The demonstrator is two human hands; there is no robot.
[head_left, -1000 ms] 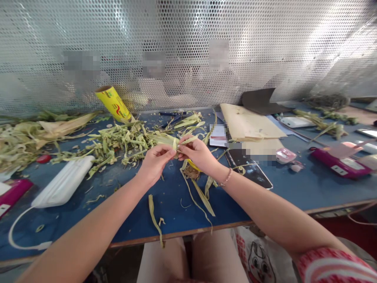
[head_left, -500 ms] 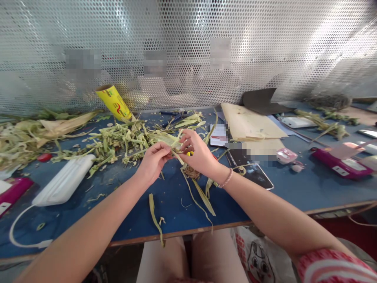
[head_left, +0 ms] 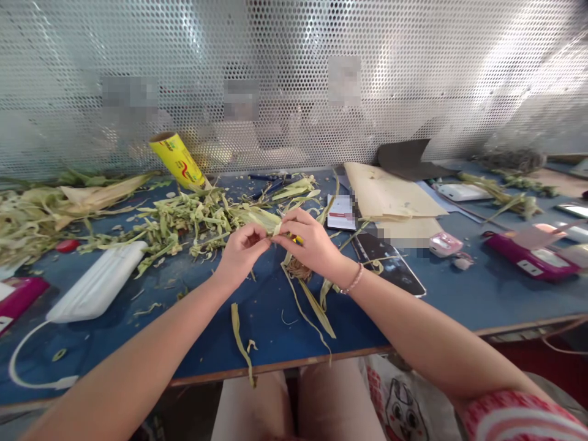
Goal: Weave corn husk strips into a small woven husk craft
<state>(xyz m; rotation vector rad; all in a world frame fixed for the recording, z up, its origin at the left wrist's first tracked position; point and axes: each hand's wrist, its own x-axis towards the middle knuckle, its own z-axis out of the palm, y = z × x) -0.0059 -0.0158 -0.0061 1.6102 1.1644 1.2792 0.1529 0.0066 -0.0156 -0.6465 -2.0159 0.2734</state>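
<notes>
My left hand (head_left: 239,252) and my right hand (head_left: 312,244) meet over the middle of the blue table (head_left: 459,294). Both pinch the same pale green leaf strip (head_left: 275,229), fingertips almost touching. Long strip ends (head_left: 312,306) hang from under my right hand down to the table's front edge. A heap of cut green leaf pieces (head_left: 193,223) lies just behind my hands. A small coil of twisted fibre (head_left: 298,267) sits under my right wrist.
A yellow roll (head_left: 178,160) leans at the back, with a white power bank (head_left: 94,283) and cable at left. At right lie a dark phone (head_left: 390,263), brown paper (head_left: 386,193) and a magenta device (head_left: 533,260). A perforated metal screen (head_left: 294,73) closes off the back.
My right hand rose and came back down toward the left hand, working the strip between the fingertips. The left hand stayed almost in place.
</notes>
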